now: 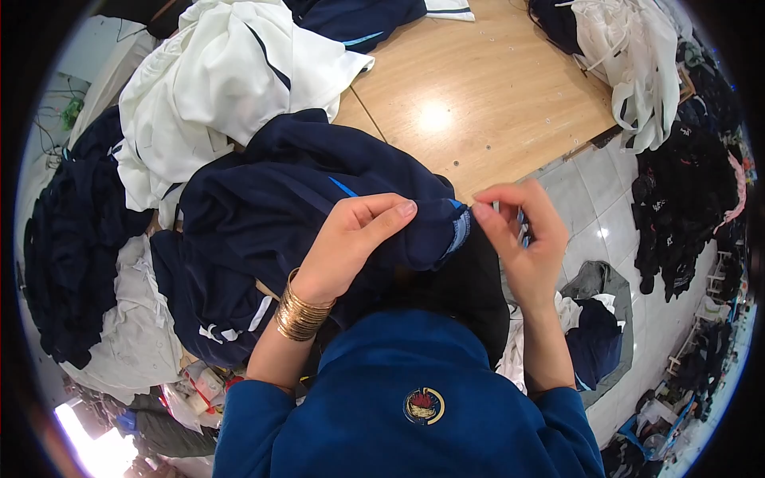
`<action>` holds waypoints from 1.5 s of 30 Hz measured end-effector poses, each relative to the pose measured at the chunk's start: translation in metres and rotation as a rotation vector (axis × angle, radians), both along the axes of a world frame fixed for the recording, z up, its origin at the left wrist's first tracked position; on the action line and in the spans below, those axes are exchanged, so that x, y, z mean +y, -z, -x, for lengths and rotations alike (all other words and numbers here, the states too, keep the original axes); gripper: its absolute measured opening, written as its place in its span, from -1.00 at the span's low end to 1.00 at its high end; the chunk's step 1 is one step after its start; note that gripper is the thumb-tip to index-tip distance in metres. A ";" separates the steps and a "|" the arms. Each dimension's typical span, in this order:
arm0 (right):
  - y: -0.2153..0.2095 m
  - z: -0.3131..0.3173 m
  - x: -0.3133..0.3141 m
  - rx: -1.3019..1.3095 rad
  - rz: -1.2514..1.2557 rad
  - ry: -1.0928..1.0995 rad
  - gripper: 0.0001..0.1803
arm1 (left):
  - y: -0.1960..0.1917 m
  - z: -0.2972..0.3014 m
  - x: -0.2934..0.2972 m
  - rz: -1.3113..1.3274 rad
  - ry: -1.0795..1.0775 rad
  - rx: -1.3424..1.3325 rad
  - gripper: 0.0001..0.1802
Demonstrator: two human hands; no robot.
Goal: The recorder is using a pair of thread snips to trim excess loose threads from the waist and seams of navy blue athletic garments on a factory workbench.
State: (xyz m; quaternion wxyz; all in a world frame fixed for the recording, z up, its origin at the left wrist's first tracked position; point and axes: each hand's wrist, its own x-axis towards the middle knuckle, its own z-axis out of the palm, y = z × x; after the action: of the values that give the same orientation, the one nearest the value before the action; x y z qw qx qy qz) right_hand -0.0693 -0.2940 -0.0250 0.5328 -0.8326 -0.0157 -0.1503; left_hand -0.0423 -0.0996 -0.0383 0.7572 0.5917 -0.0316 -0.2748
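A navy garment (263, 171) with a bright blue stripe lies bunched over the table edge toward my lap. My left hand (351, 239), with gold bangles on the wrist, pinches its cloth between thumb and fingers. The end of this piece (456, 227) shows a lighter blue inner edge and points right. Beside that edge my right hand (526, 227) is closed, thumb and forefinger pinched together at the corner of the cloth. A small blue and metallic-looking object (523, 226) shows between its curled fingers; its kind is unclear.
White garments (211, 88) are heaped on the wooden table (470, 88) at the far left, more white ones (629, 56) at the far right. Dark clothes (681, 215) hang or lie along the right. A grey bag (598, 279) holding garments rests on the tiled floor (594, 195).
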 end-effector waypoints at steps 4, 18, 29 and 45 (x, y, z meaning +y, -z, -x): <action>0.005 0.010 0.008 -0.160 0.142 -0.028 -0.78 | 0.002 0.004 -0.011 0.022 -0.079 -0.002 -0.75; 0.000 0.007 0.004 0.241 -0.124 -0.038 -0.90 | 0.009 0.011 -0.019 -0.094 -0.150 -0.115 -0.76; 0.000 0.007 -0.009 0.346 -0.468 -0.161 -0.88 | 0.008 0.011 -0.019 -0.013 -0.166 -0.001 -0.73; 0.016 0.013 -0.014 -0.096 0.468 -0.013 -0.76 | 0.007 0.012 -0.014 -0.015 -0.155 -0.003 -0.73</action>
State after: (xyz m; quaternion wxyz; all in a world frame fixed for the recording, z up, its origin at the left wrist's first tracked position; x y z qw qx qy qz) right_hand -0.0819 -0.3084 -0.0409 0.3250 -0.9252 -0.0807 -0.1785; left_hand -0.0547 -0.1133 -0.0452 0.7717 0.5985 0.0152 -0.2144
